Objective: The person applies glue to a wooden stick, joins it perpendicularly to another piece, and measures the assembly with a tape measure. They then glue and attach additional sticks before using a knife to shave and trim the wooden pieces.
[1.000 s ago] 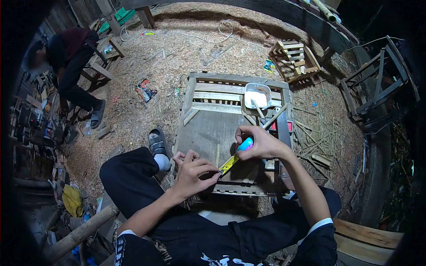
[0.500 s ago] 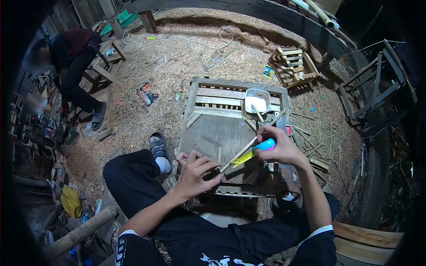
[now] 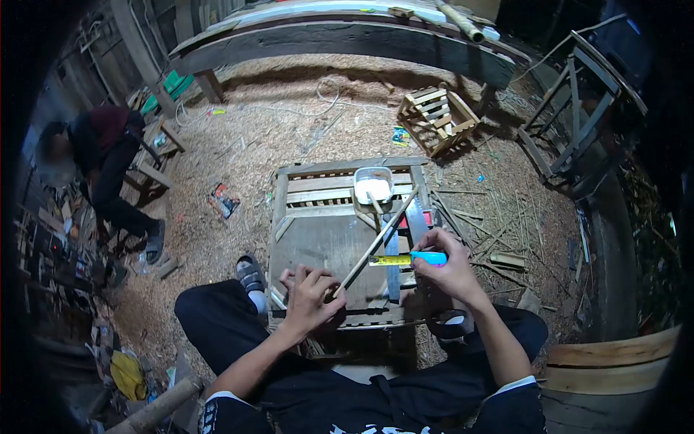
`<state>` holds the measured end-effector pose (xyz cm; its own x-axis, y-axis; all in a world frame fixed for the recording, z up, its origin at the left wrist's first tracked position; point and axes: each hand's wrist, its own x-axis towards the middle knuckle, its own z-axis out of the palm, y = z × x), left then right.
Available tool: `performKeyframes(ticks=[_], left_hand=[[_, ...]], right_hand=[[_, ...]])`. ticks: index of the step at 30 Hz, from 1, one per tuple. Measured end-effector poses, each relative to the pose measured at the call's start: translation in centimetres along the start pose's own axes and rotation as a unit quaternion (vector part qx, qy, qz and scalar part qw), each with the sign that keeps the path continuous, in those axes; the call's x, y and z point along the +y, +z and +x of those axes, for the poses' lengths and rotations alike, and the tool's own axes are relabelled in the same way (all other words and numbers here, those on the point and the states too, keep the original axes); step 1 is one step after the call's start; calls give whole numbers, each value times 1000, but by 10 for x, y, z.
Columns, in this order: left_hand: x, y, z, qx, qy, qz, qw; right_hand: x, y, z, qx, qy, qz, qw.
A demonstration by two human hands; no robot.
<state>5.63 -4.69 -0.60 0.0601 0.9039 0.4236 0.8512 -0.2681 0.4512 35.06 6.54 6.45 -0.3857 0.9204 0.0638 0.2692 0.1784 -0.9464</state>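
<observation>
Above the table (image 3: 307,242), the left hand (image 3: 311,298) pinches the near end of the stick (image 3: 372,246), which slants away. The right hand (image 3: 447,269) grips the tape (image 3: 429,258), its yellow blade (image 3: 390,260) extended, tip beside the stick. Farther off: tub (image 3: 365,194) on the slats (image 3: 318,197), crate (image 3: 463,110) on the floor (image 3: 289,134).

Room opens above the board (image 3: 314,242), with the slanting stick (image 3: 377,241) barring its right.
</observation>
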Motion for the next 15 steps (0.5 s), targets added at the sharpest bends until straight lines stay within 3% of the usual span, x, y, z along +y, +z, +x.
performKeyframes(ticks=[6,9,11,15], left_hand=[[20,-5,16,71,2,-67,995],[40,-14,32,93,9,-102,990],[52,-19,46,152,29,-107,982],[76,-38,80,192,117,-52,973]], right_hand=[[-15,-1,-6,35,-41,10,998],[-21,0,-8,45,-10,61,997],[-13,3,-9,100,-76,84,988],[-26,3,-18,154,-86,107,979]])
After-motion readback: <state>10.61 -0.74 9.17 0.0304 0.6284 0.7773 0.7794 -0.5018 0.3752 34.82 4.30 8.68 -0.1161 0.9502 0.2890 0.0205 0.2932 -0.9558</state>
